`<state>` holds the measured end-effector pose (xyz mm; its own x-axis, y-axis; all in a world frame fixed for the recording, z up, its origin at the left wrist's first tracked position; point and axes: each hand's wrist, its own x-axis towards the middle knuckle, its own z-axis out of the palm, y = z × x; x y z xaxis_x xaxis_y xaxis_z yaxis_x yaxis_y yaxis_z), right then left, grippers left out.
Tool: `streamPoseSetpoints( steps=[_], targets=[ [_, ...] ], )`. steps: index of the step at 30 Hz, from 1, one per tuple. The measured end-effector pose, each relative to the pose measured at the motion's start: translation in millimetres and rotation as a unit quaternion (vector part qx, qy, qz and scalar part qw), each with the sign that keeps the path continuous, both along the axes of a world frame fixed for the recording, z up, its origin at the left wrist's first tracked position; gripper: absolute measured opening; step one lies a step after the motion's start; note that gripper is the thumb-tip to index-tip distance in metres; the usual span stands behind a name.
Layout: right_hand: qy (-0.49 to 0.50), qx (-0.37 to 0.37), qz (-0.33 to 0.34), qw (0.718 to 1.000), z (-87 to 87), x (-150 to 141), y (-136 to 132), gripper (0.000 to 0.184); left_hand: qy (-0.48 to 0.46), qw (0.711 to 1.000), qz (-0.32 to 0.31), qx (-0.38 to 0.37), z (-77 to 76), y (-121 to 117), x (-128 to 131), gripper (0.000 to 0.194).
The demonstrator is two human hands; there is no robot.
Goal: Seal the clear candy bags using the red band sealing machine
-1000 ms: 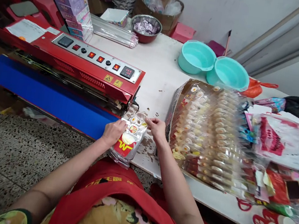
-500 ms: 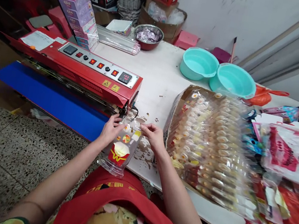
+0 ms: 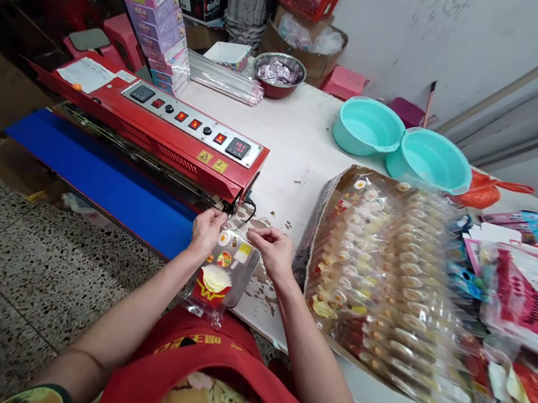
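A clear plastic bag hangs in front of the red apron, its lower end crinkled. Inside lies a clear flat piece with rounded corners, decorated with a fries carton, a fried egg and a popsicle. My left hand is closed on the bag's upper left edge, close to the end of a red band sealer. At the upper right edge, my right hand pinches with thumb and forefinger. Along the sealer's front runs a blue conveyor belt.
To the right, a cardboard box holds rows of similar bagged pieces. Two turquoise basins stand behind it. A metal bowl of small packets and a tall stack of boxes are at the back. Loose packaging crowds the far right.
The view has shifted, so the surroundings sit lower and farther right. My left fingers have gone from spread over the bag's top to bunched at its upper left edge. The bag's top looks flatter.
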<state>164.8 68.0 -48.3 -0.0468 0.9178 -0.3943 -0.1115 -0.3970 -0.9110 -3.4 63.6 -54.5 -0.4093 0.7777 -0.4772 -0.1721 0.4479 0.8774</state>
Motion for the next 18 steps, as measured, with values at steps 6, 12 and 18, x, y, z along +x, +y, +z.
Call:
streamPoseSetpoints(
  steps=[6, 12, 18],
  targets=[
    [0.018, -0.012, -0.033, 0.999, -18.2, -22.6, 13.5, 0.042, -0.059, 0.996, -0.025, -0.065, -2.0, 10.5, -24.2, 0.026],
    [0.012, -0.050, -0.076, 0.996, -39.4, -40.4, 30.1, 0.049, -0.105, 0.987, -0.046, -0.111, 5.3, 5.7, -50.9, 0.048],
    [0.026, -0.019, -0.090, 0.995, -35.1, -69.8, 28.6, 0.053, -0.022, 0.996, 0.016, -0.083, 2.1, 15.9, -76.5, 0.040]
  ],
)
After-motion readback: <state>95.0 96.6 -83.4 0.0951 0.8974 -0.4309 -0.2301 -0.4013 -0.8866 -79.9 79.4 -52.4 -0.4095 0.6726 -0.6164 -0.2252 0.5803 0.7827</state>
